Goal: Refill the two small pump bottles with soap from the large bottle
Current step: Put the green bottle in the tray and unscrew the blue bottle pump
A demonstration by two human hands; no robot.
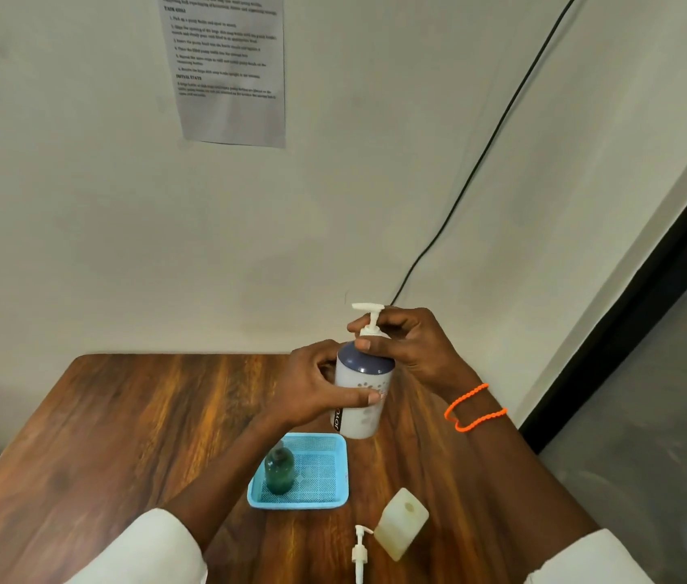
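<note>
1. Centre frame, above the bench (pixel 122 415): left hand (pixel 316 389) wraps the large bottle (pixel 362 394), steadying it.
2. Right hand (pixel 409 347) pinches its pump collar (pixel 371 330), seemingly to unscrew.
3. Green small bottle (pixel 279 467) waits in the blue tray (pixel 324 499) below.

A plain off-white plastered wall (pixel 375 170) stands behind a glossy reddish-brown wood-grain table (pixel 131 423), bearing a grey printed paper notice (pixel 230 73) with illegible text and a thin black cable (pixel 489 141) running diagonally, beside a dark-framed frosted glass panel (pixel 670 351) at right.
</note>
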